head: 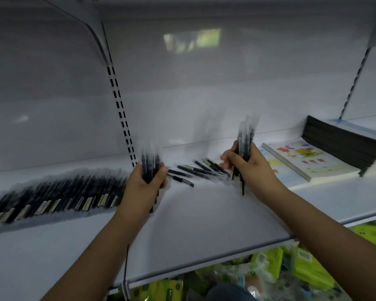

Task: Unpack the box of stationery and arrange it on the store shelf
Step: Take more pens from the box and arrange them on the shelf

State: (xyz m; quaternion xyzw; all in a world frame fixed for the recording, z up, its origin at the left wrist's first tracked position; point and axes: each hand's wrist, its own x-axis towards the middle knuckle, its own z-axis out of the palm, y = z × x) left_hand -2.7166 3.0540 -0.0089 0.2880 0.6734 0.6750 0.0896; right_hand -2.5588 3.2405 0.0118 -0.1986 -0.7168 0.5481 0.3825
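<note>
Pens, left to right: a laid row (52, 198) lies side by side on the white shelf (204, 218), long axes running front to back; my left hand (143, 187) is wrapped round a fistful (150, 166) held near upright just beside the row's end. Loose pens (195, 170) lie fanned between my hands, and my right hand (250, 168) clamps a second bundle (246, 137) upright, tips tilted slightly right. Light, stiff and likely slippery in clear sleeves, I judge; best gripped mid-barrel so none slide out.
</note>
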